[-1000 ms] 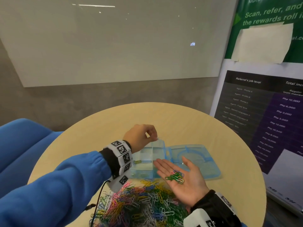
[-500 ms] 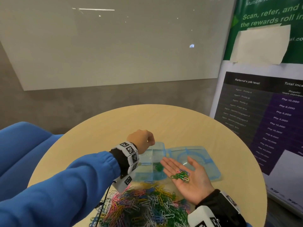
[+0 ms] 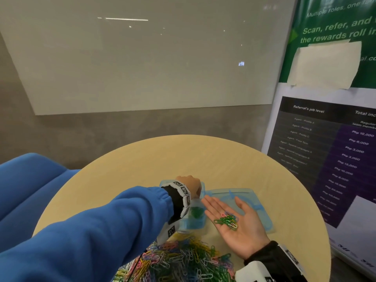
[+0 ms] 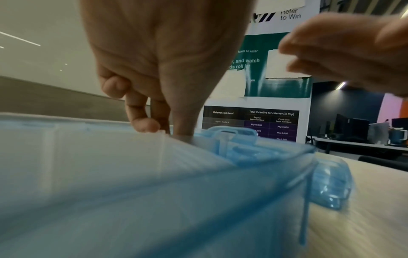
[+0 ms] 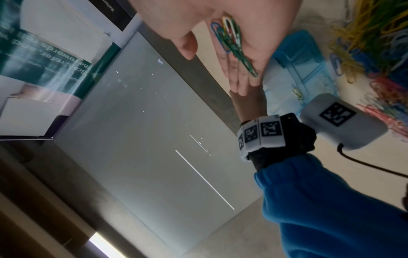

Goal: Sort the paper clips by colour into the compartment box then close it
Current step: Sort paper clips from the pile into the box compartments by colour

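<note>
The open light-blue compartment box (image 3: pixel 193 225) sits mid-table, its lid (image 3: pixel 258 202) lying flat to the right. Green clips (image 3: pixel 196 212) lie in a near compartment, and a yellow clip (image 5: pixel 297 92) in another. My left hand (image 3: pixel 188 185) is down on the box's far side. Its curled fingers (image 4: pixel 143 124) and thumb touch the rim, and no clip shows between them. My right hand (image 3: pixel 230 208) is flat, palm up, beside the box and over the lid. It carries a small bunch of mostly green clips (image 3: pixel 226 220) (image 5: pixel 232 40). The mixed clip pile (image 3: pixel 183 261) lies nearest me.
The round wooden table (image 3: pixel 183 157) has bare surface beyond the box. A blue seat (image 3: pixel 24 190) is at the left. A poster stand (image 3: pixel 325 139) rises close to the table's right edge, with a white wall board behind.
My left hand has come down from above the box onto its far rim. My right hand has stayed palm up with the clips on it.
</note>
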Demonstrator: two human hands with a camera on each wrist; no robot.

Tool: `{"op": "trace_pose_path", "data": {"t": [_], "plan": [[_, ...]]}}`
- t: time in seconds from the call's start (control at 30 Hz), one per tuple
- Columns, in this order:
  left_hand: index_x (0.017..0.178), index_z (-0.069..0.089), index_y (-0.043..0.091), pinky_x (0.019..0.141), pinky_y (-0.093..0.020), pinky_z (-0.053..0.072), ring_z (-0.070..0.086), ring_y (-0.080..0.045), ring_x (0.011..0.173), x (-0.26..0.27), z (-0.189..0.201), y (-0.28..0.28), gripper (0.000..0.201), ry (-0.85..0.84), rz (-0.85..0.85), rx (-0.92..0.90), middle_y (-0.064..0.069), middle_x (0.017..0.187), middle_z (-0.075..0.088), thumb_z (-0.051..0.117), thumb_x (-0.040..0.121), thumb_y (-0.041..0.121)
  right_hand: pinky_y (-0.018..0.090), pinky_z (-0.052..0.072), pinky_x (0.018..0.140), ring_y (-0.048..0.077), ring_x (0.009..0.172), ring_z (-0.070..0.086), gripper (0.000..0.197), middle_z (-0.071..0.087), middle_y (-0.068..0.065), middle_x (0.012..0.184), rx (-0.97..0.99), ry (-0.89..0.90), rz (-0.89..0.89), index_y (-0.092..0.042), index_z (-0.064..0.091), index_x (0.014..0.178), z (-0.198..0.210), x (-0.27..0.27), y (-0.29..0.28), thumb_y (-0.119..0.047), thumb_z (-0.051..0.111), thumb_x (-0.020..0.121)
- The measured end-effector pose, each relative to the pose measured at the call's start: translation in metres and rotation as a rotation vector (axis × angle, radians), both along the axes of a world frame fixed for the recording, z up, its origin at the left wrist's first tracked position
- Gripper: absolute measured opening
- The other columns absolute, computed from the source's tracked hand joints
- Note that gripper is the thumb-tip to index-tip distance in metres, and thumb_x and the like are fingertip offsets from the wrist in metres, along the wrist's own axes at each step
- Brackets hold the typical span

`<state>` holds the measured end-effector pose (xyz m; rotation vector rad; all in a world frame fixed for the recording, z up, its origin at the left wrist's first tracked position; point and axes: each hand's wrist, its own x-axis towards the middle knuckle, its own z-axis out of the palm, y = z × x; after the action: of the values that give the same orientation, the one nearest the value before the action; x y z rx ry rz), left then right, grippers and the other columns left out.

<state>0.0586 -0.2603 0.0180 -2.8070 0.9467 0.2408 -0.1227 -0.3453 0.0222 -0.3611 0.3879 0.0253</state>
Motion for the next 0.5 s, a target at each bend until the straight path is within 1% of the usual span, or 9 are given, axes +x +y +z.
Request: {"op": "trace_pose_path", "data": {"t": [0.07,0.17,0.23,0.33,0.5], "plan": [[0.11,0.072,0.024,0.08,-0.031,0.051,0.066,-0.026,0.101,0.0028,0.0017,0.0012,0.019,0.018,0.017,-0.03,-0.004,0.114,0.069,0.063,0.093,0.027,0.046,0.03,0.115,0.041,0.12,0.054,0.053,0.06,0.034,0.121,0.003,-0.003,-0.001,0.013,0.05,0.126,0.0014,-0.0005,0.0001,-0.032,0.039,0.101],[0.106,0.074,0.024,0.073,-0.028,0.049,0.068,-0.025,0.099,0.0047,0.0017,0.001,0.017,0.011,0.025,-0.032,-0.003,0.113,0.07,0.068,0.09,0.024,0.046,0.032,0.113,0.041,0.119,0.054,0.053,0.06,0.033,0.121,0.004,-0.008,0.003,0.013,0.049,0.127,0.0033,-0.0012,0.0004,-0.032,0.04,0.101],[0.106,0.074,0.024,0.072,-0.028,0.048,0.068,-0.025,0.099,0.0059,-0.0004,-0.0008,0.017,-0.007,0.028,-0.024,-0.003,0.113,0.069,0.068,0.089,0.023,0.046,0.033,0.112,0.041,0.118,0.055,0.053,0.061,0.033,0.121,-0.003,-0.011,0.003,0.013,0.05,0.127,0.0049,-0.002,0.0006,-0.032,0.04,0.101],[0.107,0.073,0.022,0.072,-0.029,0.047,0.068,-0.027,0.099,0.0058,-0.003,-0.0036,0.019,-0.045,0.029,-0.007,-0.005,0.112,0.07,0.064,0.09,0.02,0.046,0.034,0.11,0.041,0.116,0.056,0.052,0.061,0.033,0.12,-0.01,-0.018,0.004,0.013,0.051,0.126,0.0071,-0.0028,0.0013,-0.032,0.04,0.101],[0.109,0.072,0.017,0.07,-0.029,0.045,0.068,-0.029,0.098,0.006,-0.0032,-0.0058,0.02,-0.036,0.029,0.012,-0.008,0.111,0.07,0.062,0.092,0.018,0.047,0.035,0.11,0.042,0.116,0.056,0.052,0.062,0.034,0.118,-0.014,-0.036,0.0,0.014,0.052,0.122,0.0107,-0.0052,0.0019,-0.032,0.04,0.101]]}}
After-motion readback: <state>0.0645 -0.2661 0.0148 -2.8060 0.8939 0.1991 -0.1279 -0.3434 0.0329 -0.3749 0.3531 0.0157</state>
